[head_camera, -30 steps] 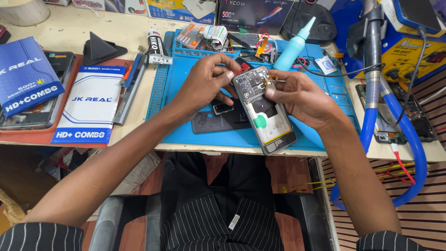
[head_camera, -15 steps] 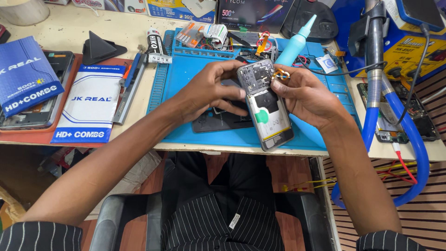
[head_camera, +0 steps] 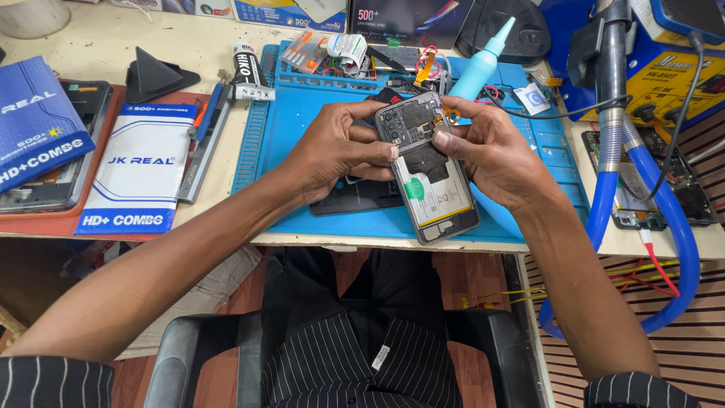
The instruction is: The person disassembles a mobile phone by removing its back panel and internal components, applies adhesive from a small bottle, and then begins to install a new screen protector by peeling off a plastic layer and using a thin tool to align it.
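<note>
Both hands together over the blue work mat (head_camera: 302,151), clamped on an opened phone (head_camera: 427,170) with its back off, held tilted between them above the mat's near edge. Left hand (head_camera: 336,147) grips the phone's left side, thumb on the upper board area; right hand (head_camera: 491,151) grips the right side, fingertips pinching near a small orange flex piece (head_camera: 451,115) at the top corner. Under the left hand a dark flat panel (head_camera: 355,198) lies on the mat, partly hidden. Beyond the hands, the mat's tray slots (head_camera: 340,72) hold small packets and loose parts, too cluttered to tell apart. Teal squeeze bottle (head_camera: 479,64) stands just beyond the right hand, its base hidden by the fingers. Left of the left hand: white and blue flat package (head_camera: 140,170), blue box (head_camera: 34,125) cut off at the frame edge. Right of the right hand: blue hose (head_camera: 672,227), partly out of view. Board detail inside the phone hard to make out.
</note>
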